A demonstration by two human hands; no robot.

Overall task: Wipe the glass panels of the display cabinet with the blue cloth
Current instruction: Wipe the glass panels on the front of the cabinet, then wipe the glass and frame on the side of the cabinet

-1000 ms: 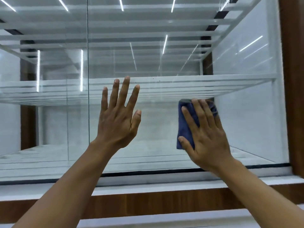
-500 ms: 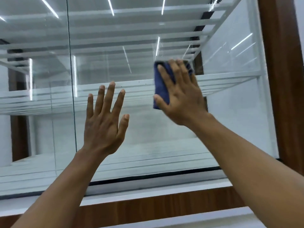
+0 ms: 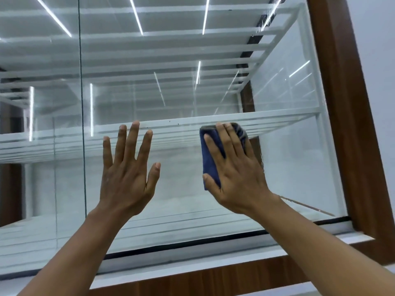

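**Display cabinet, front glazing.** Two glass sheets meet at a vertical seam (image 3: 82, 103) towards the left. The wider right-hand panel (image 3: 181, 92) carries both hands. A brown wooden frame (image 3: 342, 103) runs down its right edge. A black seal strip (image 3: 192, 244) and a white sill (image 3: 192, 265) close its bottom edge. Behind the glass a white shelf (image 3: 267, 116) crosses at mid-height, and light strips (image 3: 135, 16) reflect in the upper half.

**Blue cloth (image 3: 208, 159).** Dark blue, folded into a thick pad, with a soft nap.
- **Location:** flat against the right-hand panel, right of its middle. The top of the pad is level with the shelf's front edge, well apart from the frame and from the bottom edge.
- **Handling, as judged:** light, soft and limp. It would likely drop if the pressure came off. It is best kept under a flat palm, with the thumb along one side to stop it creeping out.

**Right hand (image 3: 237, 174).** Laid flat over the cloth, fingers straight and close together, pressing it to the glass. The thumb lies along the pad's lower left edge.

**Left hand (image 3: 126, 176).** Spread wide, fingers straight and apart, palm towards the same panel. It sits between the seam and the cloth and holds nothing. Whether it touches the glass cannot be told.

**Glass, as judged.** Stiff, smooth, slippery under cloth, and breakable. It calls for even pressure rather than leaning.

**Markings.** No brand, label or writing can be read anywhere.
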